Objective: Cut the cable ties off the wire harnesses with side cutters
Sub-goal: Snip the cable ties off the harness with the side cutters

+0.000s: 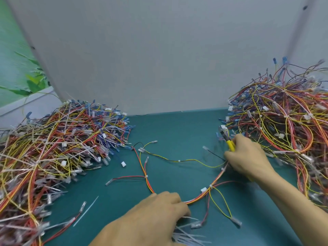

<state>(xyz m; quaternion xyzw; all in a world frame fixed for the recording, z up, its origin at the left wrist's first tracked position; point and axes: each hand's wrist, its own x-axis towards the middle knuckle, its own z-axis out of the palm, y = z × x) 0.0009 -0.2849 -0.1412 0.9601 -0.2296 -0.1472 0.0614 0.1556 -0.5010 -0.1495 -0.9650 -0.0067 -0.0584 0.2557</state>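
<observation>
Yellow-handled side cutters (229, 143) are being gripped in the curled fingers of the right hand (248, 157), at the right. The wire harness (200, 197) is being held down, near centre on the green mat (177, 128), by the left hand (159, 210), fingers curled round it. A cable tie (210, 185) is lying between them; only its strap should be nipped, wires being kept clear.

Left hand (159, 208), right hand (246, 157) — bare, forearms (292, 197) too

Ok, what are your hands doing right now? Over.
Right hand grips side cutters. Left hand holds wire harness on green mat. Loose cable ties heaped by left wrist.
</observation>
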